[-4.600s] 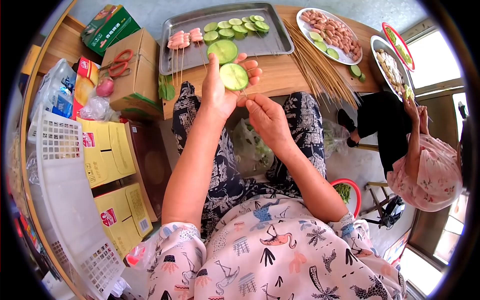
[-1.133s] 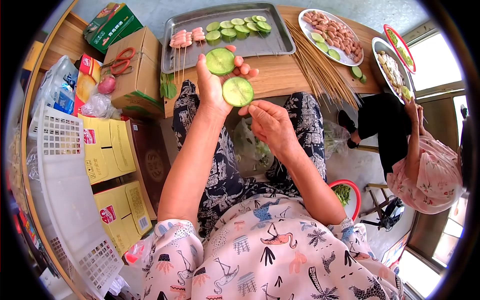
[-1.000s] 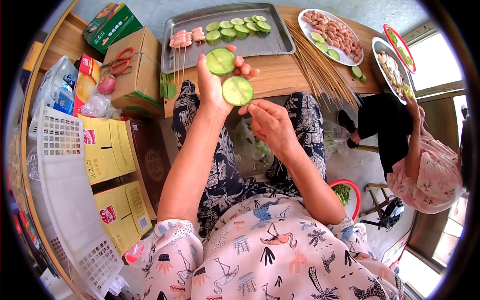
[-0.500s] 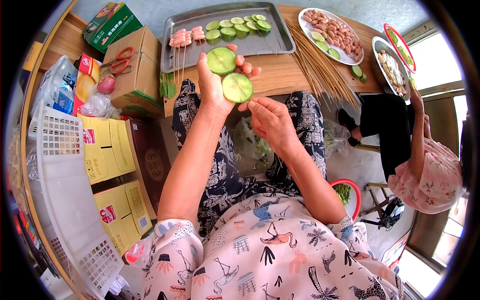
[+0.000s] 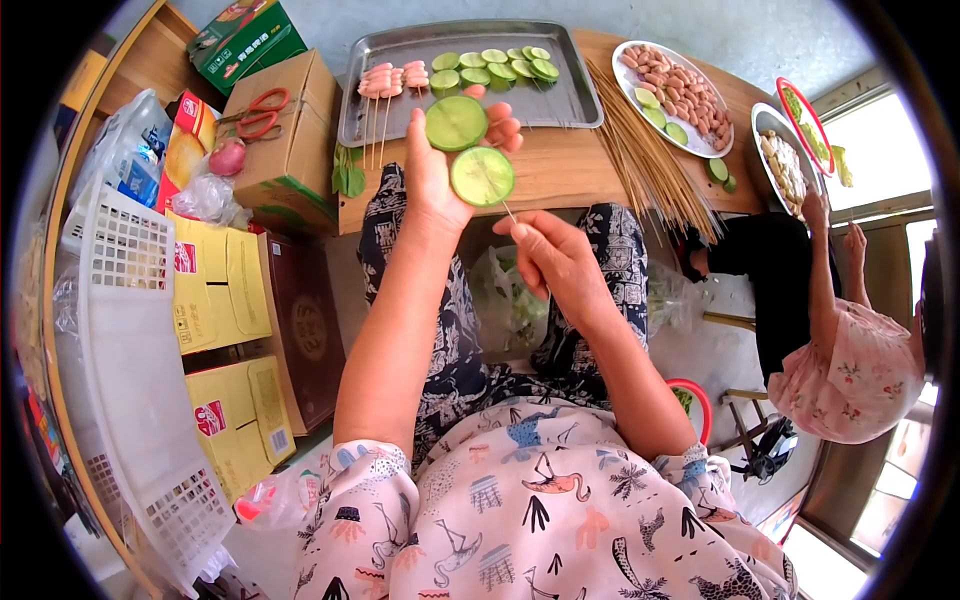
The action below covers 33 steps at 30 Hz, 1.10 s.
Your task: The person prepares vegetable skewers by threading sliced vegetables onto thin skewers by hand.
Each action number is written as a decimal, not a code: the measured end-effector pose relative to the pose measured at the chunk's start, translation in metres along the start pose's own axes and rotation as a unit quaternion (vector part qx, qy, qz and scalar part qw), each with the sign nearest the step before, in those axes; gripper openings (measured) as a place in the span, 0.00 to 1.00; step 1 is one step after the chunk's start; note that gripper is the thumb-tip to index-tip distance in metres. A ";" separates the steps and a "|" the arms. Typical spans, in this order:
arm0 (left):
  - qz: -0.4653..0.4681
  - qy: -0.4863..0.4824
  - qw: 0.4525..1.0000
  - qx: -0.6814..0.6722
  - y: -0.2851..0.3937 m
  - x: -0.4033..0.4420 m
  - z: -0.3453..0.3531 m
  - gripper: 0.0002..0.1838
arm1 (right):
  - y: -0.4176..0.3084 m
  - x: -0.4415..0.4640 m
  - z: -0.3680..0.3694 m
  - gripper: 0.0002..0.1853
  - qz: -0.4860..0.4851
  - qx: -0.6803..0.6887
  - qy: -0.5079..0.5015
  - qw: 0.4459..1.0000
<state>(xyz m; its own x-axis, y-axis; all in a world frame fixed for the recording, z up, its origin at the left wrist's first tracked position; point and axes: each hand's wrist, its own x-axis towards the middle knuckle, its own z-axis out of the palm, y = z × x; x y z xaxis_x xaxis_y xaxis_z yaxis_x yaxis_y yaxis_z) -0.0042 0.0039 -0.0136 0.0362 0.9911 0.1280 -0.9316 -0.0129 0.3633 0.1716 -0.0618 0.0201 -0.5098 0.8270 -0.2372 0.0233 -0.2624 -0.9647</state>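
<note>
My left hand point(image 5: 438, 185) is closed round two round green slices, with its fingers behind them. The upper slice point(image 5: 456, 123) lies against the fingers; the lower slice point(image 5: 482, 176), pale inside, sits just below it. A thin skewer point(image 5: 510, 212) runs down from the lower slice to my right hand point(image 5: 557, 258), whose thumb and forefinger pinch it. Beyond my hands is a metal tray point(image 5: 385, 45) with pink pieces on skewers point(image 5: 380, 80) at its left and several green slices point(image 5: 497, 68) in its middle.
Bamboo sticks point(image 5: 650, 160) lie beside an oval plate point(image 5: 628, 72) of pink pieces. A metal bowl point(image 5: 760, 140) stands farther right, near a co-worker's hands point(image 5: 818, 212). Boxes point(image 5: 290, 145), scissors point(image 5: 262, 113) and a white basket point(image 5: 130, 350) are on the left.
My right hand has moved slightly down and right from the lower slice, showing more skewer. The whole view has shifted a little. The co-worker's hands have come apart, away from the bowl's green piece.
</note>
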 end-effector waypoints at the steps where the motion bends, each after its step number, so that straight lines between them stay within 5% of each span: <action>1: 0.003 -0.001 1.000 -0.001 0.004 -0.001 0.002 0.35 | 0.003 -0.005 -0.001 0.13 -0.001 -0.003 -0.002 1.000; 3: 0.051 0.082 0.995 0.021 0.010 -0.001 0.006 0.35 | 0.011 -0.017 -0.004 0.12 -0.024 -0.018 0.014 0.999; 9: 0.044 0.113 0.992 0.045 0.011 -0.002 0.010 0.35 | 0.021 -0.040 -0.017 0.08 -0.011 -0.048 0.039 0.998; 12: 0.030 0.129 0.989 0.062 0.009 -0.002 0.011 0.36 | 0.012 -0.040 -0.017 0.07 -0.040 -0.238 0.025 0.970; 16: 0.040 0.163 0.981 0.095 0.009 -0.003 0.011 0.38 | 0.019 -0.031 -0.025 0.06 -0.058 -0.202 0.016 0.977; 18: 0.061 0.218 0.967 0.116 0.007 -0.001 0.007 0.36 | 0.017 -0.028 -0.031 0.05 0.024 -0.045 -0.023 0.998; 24: 0.110 0.353 0.903 0.218 0.005 0.001 -0.002 0.37 | 0.009 -0.002 -0.047 0.06 0.041 -0.058 -0.011 0.997; 33: 0.065 0.304 0.924 0.221 0.006 0.001 0.006 0.35 | 0.003 0.119 -0.105 0.09 0.048 -0.165 0.052 0.984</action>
<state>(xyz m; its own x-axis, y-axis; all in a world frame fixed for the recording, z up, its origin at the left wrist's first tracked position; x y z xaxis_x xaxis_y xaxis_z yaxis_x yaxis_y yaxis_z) -0.0081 0.0043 -0.0059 -0.4011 0.8671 -0.2955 -0.6698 -0.0575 0.7403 0.2010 0.0879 -0.0227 -0.4021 0.8569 -0.3225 0.3534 -0.1797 -0.9180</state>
